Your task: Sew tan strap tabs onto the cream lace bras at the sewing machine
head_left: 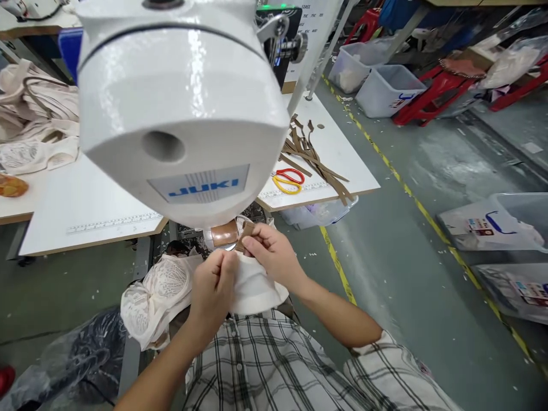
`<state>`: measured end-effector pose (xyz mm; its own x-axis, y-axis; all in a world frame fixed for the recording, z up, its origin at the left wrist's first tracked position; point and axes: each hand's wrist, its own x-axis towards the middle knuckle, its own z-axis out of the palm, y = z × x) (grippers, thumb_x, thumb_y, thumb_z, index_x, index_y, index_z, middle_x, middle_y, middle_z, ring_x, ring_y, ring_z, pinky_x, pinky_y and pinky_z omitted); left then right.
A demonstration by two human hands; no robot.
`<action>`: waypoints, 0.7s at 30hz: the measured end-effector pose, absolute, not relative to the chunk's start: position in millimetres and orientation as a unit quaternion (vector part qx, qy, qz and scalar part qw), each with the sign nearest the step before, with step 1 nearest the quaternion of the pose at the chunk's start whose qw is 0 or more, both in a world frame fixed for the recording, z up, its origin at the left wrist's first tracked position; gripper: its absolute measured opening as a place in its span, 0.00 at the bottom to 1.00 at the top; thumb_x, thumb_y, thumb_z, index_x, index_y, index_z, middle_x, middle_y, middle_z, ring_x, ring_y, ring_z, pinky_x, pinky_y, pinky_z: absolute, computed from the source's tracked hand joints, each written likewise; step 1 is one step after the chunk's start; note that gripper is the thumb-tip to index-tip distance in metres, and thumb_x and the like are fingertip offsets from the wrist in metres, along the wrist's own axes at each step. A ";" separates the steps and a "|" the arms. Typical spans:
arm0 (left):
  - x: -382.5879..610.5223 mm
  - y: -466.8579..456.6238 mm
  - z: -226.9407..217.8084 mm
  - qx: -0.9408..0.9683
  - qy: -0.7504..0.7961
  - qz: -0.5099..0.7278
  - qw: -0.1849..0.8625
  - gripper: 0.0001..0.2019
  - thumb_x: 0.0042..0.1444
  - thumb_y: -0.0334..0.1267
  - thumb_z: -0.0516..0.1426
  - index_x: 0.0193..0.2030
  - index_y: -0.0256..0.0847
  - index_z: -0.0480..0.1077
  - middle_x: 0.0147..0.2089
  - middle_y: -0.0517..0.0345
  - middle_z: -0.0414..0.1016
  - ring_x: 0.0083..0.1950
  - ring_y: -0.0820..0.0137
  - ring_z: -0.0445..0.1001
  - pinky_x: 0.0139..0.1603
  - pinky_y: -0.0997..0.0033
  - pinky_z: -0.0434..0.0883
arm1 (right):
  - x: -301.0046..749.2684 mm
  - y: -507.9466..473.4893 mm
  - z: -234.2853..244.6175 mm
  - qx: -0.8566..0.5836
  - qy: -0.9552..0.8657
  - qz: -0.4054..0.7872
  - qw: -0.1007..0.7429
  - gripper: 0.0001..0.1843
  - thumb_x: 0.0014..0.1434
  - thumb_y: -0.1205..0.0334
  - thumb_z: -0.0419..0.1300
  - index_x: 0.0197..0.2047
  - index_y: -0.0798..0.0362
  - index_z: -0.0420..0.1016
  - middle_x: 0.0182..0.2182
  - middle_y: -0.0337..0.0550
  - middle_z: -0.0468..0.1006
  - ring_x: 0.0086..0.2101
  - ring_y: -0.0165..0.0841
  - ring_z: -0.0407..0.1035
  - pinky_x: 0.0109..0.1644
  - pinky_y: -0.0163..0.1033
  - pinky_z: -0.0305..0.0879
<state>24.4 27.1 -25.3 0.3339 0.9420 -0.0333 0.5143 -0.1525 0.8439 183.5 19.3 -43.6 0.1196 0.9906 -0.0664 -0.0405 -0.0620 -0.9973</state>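
A white Juki sewing machine head point(180, 108) fills the upper middle of the view. Just below it, my left hand point(213, 288) is closed, pinching the edge of a cream lace garment point(166, 291) that drapes down toward my lap. My right hand point(274, 251) is also closed, its fingertips pinching a brown strap piece point(246, 231) together with the cream fabric right under the machine. A brown part point(225, 234) of the machine sits beside the strap.
On the white table point(342, 160) lie loose brown straps point(314, 154) and red and yellow scissors point(289, 180). Cream garments point(34, 125) pile at left. Clear plastic bins point(387, 88) stand on the floor, more at right point(496, 225), along a yellow floor line point(385, 162).
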 end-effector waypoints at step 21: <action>11.4 58.8 -34.4 0.845 0.488 0.218 0.020 0.15 0.65 0.41 0.53 0.51 0.45 0.78 0.24 0.59 0.78 0.22 0.71 0.68 0.26 0.70 0.53 | 209.4 106.2 -29.3 -0.577 -0.632 0.330 0.398 0.04 0.59 0.61 0.58 0.37 0.51 0.71 0.23 0.34 0.69 0.27 0.33 0.64 0.39 0.39 0.63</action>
